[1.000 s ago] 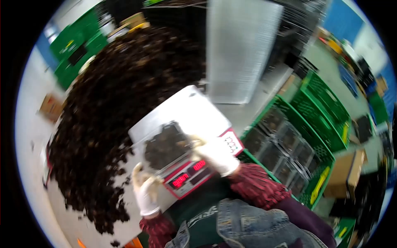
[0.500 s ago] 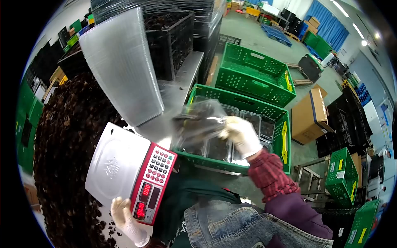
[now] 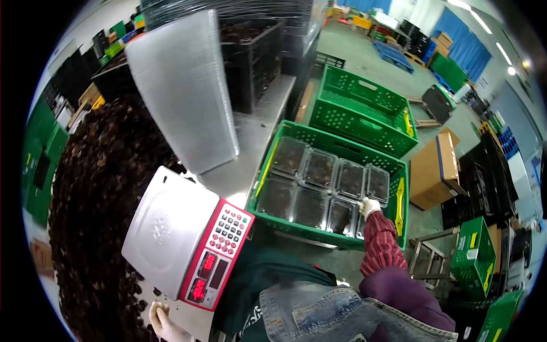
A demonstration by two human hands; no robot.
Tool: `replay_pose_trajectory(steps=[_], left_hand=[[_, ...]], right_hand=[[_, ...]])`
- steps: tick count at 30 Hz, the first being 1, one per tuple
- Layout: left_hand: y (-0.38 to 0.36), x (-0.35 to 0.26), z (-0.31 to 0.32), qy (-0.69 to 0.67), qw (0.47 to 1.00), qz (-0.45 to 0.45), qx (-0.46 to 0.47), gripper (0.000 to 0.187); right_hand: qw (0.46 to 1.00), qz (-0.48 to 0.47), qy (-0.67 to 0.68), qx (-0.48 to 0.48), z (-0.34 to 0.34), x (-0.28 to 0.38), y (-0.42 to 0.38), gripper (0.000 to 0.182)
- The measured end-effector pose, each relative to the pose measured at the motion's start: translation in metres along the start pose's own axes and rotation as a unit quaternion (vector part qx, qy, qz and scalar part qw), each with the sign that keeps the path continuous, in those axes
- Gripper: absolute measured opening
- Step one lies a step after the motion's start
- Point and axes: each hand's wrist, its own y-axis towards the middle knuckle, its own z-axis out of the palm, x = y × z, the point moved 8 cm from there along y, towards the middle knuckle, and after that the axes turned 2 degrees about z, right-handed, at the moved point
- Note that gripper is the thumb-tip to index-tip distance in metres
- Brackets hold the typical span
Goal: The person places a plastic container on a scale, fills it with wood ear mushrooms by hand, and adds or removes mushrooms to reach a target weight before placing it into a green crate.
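Note:
My right hand [image 3: 369, 207], in a white glove, reaches into a green crate [image 3: 273, 220]. Its fingers are bent over the edge of a clear plastic box [image 3: 360, 229] at the crate's near right corner, and the hand partly hides it. Several other clear boxes [image 3: 319, 169] with dark contents stand in rows beside it. My left hand [image 3: 163, 324], also gloved, is low by the near corner of a scale [image 3: 165, 228], fingers loosely bent and apart, with nothing visible in it. The scale's pan bears nothing, and its red digits are lit.
A big heap of small dark brown pieces [image 3: 97, 216] lies left of the scale. Beyond the scale rises a tall stack of clear plastic containers [image 3: 182, 91], near a black crate [image 3: 245, 68]. Another green crate [image 3: 364, 114] and a cardboard box [image 3: 433, 171] stand farther off.
My right hand has carried a filled clear box right and down into the green crate's near right corner. My left hand has drawn back from the scale's edge toward me.

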Motion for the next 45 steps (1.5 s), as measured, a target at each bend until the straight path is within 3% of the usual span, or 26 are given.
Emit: replay_pose_trajectory(steps=[2,4,5,6,7,8,10,11,12,14,16,18,19,20,22,23,24,25,26,28,30,35,39,42,43,45], left_hand=[[0.008,0.030,-0.010,-0.052,0.998,-0.021,0.038,0.023],[0.002,0.020,-0.013,0.013,1.000,-0.018,0.002,0.019],[0.005,0.025,-0.016,0.016,0.999,-0.037,-0.002,0.018],[0.011,0.031,-0.018,0.020,0.999,-0.034,-0.015,0.017],[0.021,0.048,-0.021,0.003,1.000,-0.022,-0.011,0.015],[0.041,0.033,-0.018,0.077,0.994,0.070,0.021,0.015],[0.075,0.033,-0.013,0.153,0.975,0.156,0.040,0.018],[0.094,0.029,-0.001,0.120,0.980,0.152,0.052,0.022],[0.114,0.019,0.010,0.170,0.964,0.194,0.070,0.026],[0.150,0.009,0.027,0.239,0.927,0.271,0.100,0.034],[0.193,0.010,0.039,0.345,0.882,0.310,0.083,0.044],[0.238,0.012,0.046,0.408,0.852,0.320,0.070,0.051],[0.260,0.014,0.048,0.446,0.839,0.306,0.059,0.057],[0.277,0.015,0.049,0.482,0.825,0.291,0.047,0.062],[0.298,0.018,0.048,0.551,0.808,0.207,0.039,0.072],[0.306,0.032,0.044,0.560,0.813,0.148,0.060,0.077],[0.304,0.050,0.042,0.566,0.814,0.096,0.088,0.075],[0.301,0.057,0.042,0.574,0.805,0.085,0.122,0.072],[0.295,0.065,0.041,0.583,0.794,0.071,0.155,0.068],[0.282,0.082,0.045,0.551,0.810,0.102,0.172,0.059],[0.245,0.079,0.041,0.512,0.830,0.117,0.188,0.053],[0.147,0.056,0.017,0.472,0.844,0.185,0.176,0.049],[0.097,0.041,0.007,0.470,0.846,0.189,0.165,0.060],[0.096,0.054,-0.006,0.444,0.868,0.173,0.143,0.062],[0.101,0.056,-0.012,0.421,0.882,0.175,0.121,0.053],[0.109,0.056,-0.020,0.386,0.901,0.158,0.115,0.051]], right_hand=[[0.980,-0.074,-0.167,-0.080,0.002,0.038,-0.022,0.027],[0.970,-0.177,-0.117,-0.120,0.037,0.089,-0.082,0.032],[0.920,-0.285,-0.261,-0.060,0.052,0.115,-0.058,0.035],[0.934,-0.277,-0.227,-0.009,0.102,0.148,-0.127,0.035],[0.721,-0.495,-0.484,-0.014,0.152,0.187,-0.164,0.033],[0.789,-0.521,-0.314,0.088,0.232,0.237,-0.255,0.032],[0.718,-0.622,-0.261,0.171,0.299,0.282,-0.352,0.028],[0.691,-0.665,-0.232,0.165,0.327,0.301,-0.397,0.025],[0.619,-0.734,-0.239,0.144,0.349,0.324,-0.423,0.022],[0.368,-0.914,-0.172,0.018,0.391,0.349,-0.508,0.023],[0.229,-0.964,-0.133,0.022,0.431,0.368,-0.564,0.028],[0.190,-0.948,-0.243,-0.084,0.482,0.387,-0.586,0.030],[-0.009,-0.983,-0.141,-0.119,0.494,0.367,-0.608,0.034],[0.003,-0.872,-0.345,-0.346,0.547,0.391,-0.574,0.040],[0.175,-0.868,-0.464,0.027,0.589,0.406,-0.531,0.046],[0.145,-0.903,-0.404,0.011,0.602,0.399,-0.515,0.046],[0.195,-0.921,-0.327,0.087,0.615,0.424,-0.483,0.032],[0.304,-0.870,-0.349,0.171,0.610,0.422,-0.493,0.024],[0.406,-0.798,-0.366,0.254,0.600,0.421,-0.501,0.048],[0.435,-0.731,-0.401,0.340,0.614,0.438,-0.479,0.047],[0.445,-0.706,-0.419,0.357,0.559,0.383,-0.583,0.043],[0.364,-0.689,-0.503,0.373,0.554,0.385,-0.592,0.037],[0.425,-0.577,-0.542,0.439,0.573,0.402,-0.569,0.027],[0.454,-0.572,-0.556,0.397,0.575,0.408,-0.567,0.024],[0.497,-0.539,-0.536,0.419,0.578,0.409,-0.559,0.023],[0.517,-0.521,-0.518,0.439,0.581,0.411,-0.553,0.023]])
